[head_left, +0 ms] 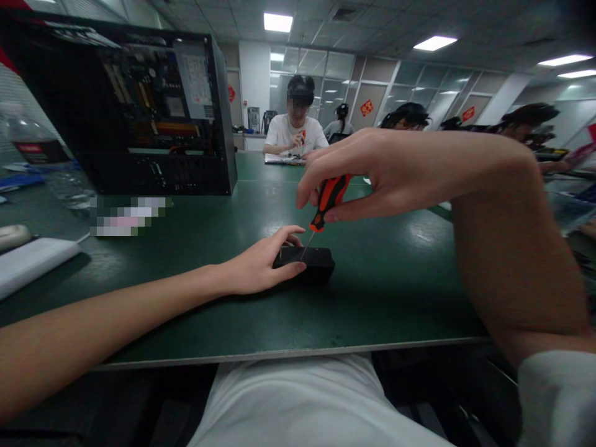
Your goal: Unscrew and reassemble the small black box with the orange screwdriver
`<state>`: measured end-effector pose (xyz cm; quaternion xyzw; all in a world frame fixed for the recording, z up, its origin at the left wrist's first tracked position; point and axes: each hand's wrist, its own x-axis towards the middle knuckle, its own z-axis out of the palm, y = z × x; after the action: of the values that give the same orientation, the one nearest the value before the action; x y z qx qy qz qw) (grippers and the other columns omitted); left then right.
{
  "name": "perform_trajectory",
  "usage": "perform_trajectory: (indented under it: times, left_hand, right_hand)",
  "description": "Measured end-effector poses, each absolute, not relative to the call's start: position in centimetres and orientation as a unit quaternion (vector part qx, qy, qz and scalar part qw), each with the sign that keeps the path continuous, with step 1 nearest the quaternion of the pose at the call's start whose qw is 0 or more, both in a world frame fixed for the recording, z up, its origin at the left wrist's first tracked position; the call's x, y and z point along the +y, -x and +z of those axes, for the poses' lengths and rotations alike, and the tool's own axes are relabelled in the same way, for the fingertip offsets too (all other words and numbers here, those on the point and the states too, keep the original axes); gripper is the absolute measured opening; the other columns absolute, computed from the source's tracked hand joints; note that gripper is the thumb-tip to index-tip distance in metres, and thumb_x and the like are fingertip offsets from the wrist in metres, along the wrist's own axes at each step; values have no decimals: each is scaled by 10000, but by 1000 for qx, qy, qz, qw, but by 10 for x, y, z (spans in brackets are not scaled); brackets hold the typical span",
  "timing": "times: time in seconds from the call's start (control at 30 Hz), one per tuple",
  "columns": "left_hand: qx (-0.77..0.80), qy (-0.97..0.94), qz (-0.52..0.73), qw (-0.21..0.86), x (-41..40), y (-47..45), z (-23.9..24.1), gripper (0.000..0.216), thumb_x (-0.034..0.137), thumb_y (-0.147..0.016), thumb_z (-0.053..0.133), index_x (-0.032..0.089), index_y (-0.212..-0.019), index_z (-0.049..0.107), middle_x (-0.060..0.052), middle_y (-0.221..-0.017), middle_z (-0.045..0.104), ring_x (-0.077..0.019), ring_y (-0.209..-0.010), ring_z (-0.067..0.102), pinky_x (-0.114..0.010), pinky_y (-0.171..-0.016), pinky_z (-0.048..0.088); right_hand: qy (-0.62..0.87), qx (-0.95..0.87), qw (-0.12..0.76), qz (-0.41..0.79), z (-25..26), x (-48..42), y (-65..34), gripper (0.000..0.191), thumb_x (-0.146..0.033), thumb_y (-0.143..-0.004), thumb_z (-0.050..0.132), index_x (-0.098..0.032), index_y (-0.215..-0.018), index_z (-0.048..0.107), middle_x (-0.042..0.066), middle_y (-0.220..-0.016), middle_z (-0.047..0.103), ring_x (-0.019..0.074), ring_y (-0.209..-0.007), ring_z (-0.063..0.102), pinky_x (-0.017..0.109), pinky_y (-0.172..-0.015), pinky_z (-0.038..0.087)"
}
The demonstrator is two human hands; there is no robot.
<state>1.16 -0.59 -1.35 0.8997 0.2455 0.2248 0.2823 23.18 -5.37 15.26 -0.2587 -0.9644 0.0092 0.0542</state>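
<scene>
A small black box-shaped object [321,268] lies on the green table in front of me; its exact kind I cannot tell. My left hand [265,264] grips its left end, the thumb along the near side and the fingers over the far side. Above it, my right hand [372,177] is closed around the orange and black handle of a screwdriver [329,202]. The screwdriver slants down to the left, its thin shaft reaching the top face of the black object near my left thumb. Whether the tip sits in a screw is too small to make out.
An open black computer case [221,118] stands at the back left. Left of it are a plastic bottle [37,139] and a white flat object [37,261]. Across the green table [372,316] sits a person [295,127] in a white shirt. Other people are at the right.
</scene>
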Motion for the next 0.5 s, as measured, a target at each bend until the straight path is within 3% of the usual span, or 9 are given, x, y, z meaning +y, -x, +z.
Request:
perform_trajectory:
  times: [0.13, 0.27, 0.33, 0.4, 0.5]
  left_hand:
    - [237, -896, 242, 286, -6, -12, -18, 701, 448, -931, 649, 205, -1464, 265, -181, -1446, 498, -279, -1341, 513, -471, -1141, 393]
    - [237, -895, 198, 323, -3, -8, -10, 823, 448, -887, 702, 207, -1501, 211, -178, -1431, 522, -279, -1348, 518, -458, -1137, 394]
    - [245, -898, 137, 338, 2, -2, -1, 805, 463, -873, 716, 205, -1508, 294, -151, -1413, 559, -280, -1280, 576, -413, -1082, 443]
    - [244, -905, 96, 336, 9, 4, 8, 686, 458, -860, 727, 203, -1446, 479, -102, -1339, 630, -273, -1196, 623, -359, -1019, 476]
    - [220, -902, 67, 365, 19, 12, 18, 557, 403, -870, 718, 212, -1383, 619, -49, -1256, 707, -260, -1164, 652, -326, -1015, 475]
  right_hand:
    - [256, -964, 63, 19, 150, -56, -222, 306, -426, -970, 515, -251, -1118, 718, 26, -1063, 735, 174, -950, 689, 276, -807, 559]
    - [264, -961, 79, 12, 150, -55, -223, 316, -352, -964, 495, -269, -1186, 703, 21, -1127, 731, 167, -969, 683, 277, -841, 556]
    - [268, -960, 83, 16, 151, -55, -227, 328, -346, -924, 549, -297, -1215, 693, 10, -1194, 719, 164, -1030, 670, 257, -882, 553]
    - [274, -957, 87, 22, 151, -56, -229, 334, -366, -889, 595, -318, -1202, 700, 2, -1203, 719, 165, -1065, 664, 243, -905, 553]
    - [281, -955, 91, 17, 150, -57, -228, 319, -437, -912, 583, -300, -1170, 712, 13, -1132, 739, 160, -976, 689, 250, -838, 572]
